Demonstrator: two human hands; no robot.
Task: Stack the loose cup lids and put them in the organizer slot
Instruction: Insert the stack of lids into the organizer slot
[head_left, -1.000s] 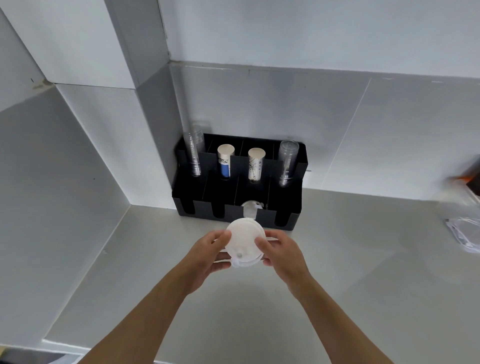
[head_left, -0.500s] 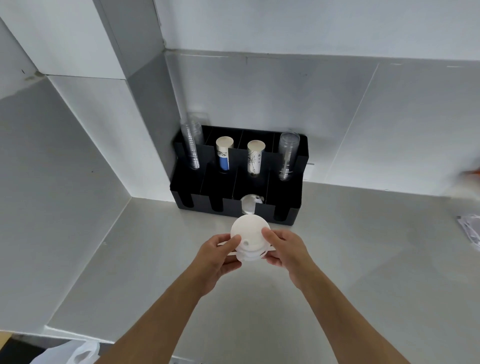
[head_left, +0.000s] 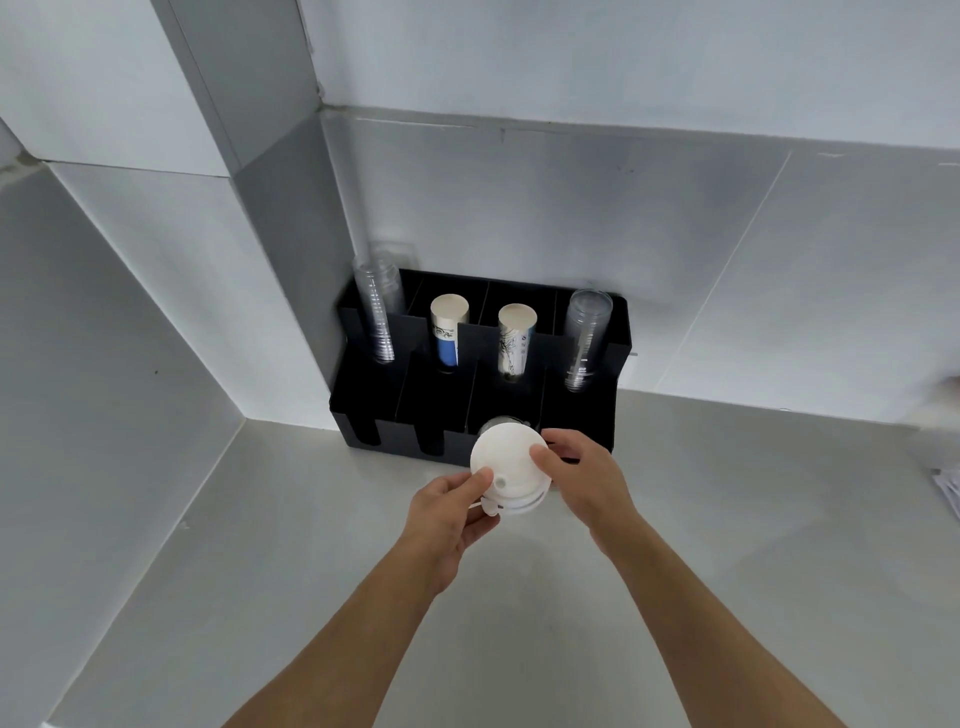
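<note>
Since 0.5 s earlier, the lid stack (head_left: 510, 470) has risen toward the black organizer (head_left: 483, 374). Left hand (head_left: 451, 512) and right hand (head_left: 582, 480) pinch its edges, directly before the third front slot (head_left: 506, 415).

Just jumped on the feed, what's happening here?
A person holds a small stack of white cup lids between both hands, left hand and right hand, just in front of the black organizer on the counter. Something pale shows in the slot behind the stack. The back row holds clear and paper cups.
</note>
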